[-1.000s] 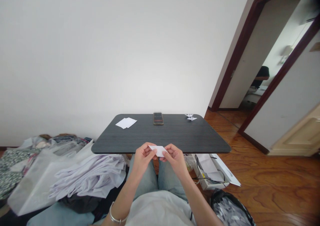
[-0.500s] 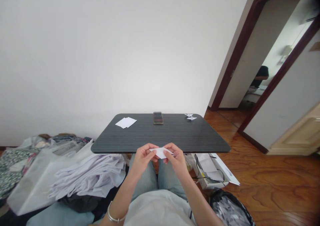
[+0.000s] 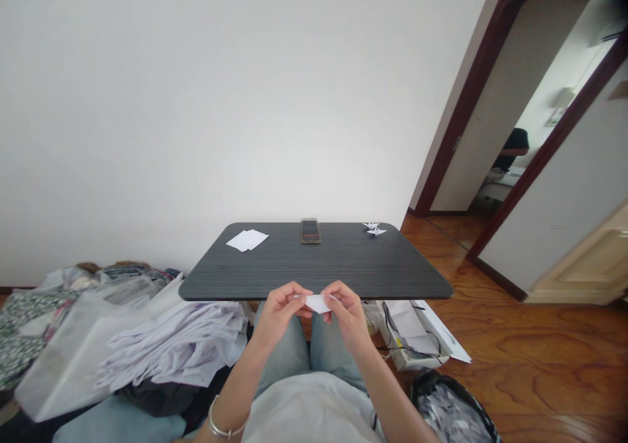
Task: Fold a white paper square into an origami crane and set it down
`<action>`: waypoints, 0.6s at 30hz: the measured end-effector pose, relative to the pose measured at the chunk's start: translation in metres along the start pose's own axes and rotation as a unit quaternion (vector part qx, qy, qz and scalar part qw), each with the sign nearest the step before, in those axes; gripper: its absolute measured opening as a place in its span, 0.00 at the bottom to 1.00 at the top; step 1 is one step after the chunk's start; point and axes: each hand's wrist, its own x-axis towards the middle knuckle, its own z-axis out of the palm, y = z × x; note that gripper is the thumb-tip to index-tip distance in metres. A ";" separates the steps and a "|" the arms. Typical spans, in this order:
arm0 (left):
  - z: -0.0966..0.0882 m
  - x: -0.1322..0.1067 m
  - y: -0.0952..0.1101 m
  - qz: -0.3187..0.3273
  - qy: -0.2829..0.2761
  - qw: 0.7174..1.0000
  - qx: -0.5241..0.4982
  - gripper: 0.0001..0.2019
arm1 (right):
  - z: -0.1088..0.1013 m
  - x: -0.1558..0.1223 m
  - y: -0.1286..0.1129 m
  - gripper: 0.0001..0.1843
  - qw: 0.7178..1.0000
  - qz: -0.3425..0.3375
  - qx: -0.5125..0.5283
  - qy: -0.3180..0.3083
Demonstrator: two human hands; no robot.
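A small folded piece of white paper (image 3: 318, 303) is pinched between both my hands at the near edge of the dark table (image 3: 314, 273). My left hand (image 3: 284, 305) grips its left end, thumb on top. My right hand (image 3: 346, 309) grips the right end the same way. The fingers beneath the paper are partly hidden. On the table's far right lie white folded paper cranes (image 3: 376, 231). A few white paper sheets (image 3: 246, 240) lie overlapping on the far left.
A phone (image 3: 311, 231) lies at the table's back middle, near the wall. White folded cloth (image 3: 181, 338) is heaped on the left. Below right are a white box (image 3: 412, 338) with cables and a black-lined bin (image 3: 454, 407) of paper scraps.
The paper's top edge now looks straighter, its upper point no longer showing. My right thumb has shifted slightly; both hands stay in nearly the same place.
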 end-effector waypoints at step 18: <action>0.004 -0.006 0.005 0.028 0.009 0.999 -0.032 0.09 | 0.001 -0.008 -0.005 0.09 0.996 -0.066 -0.048 0.035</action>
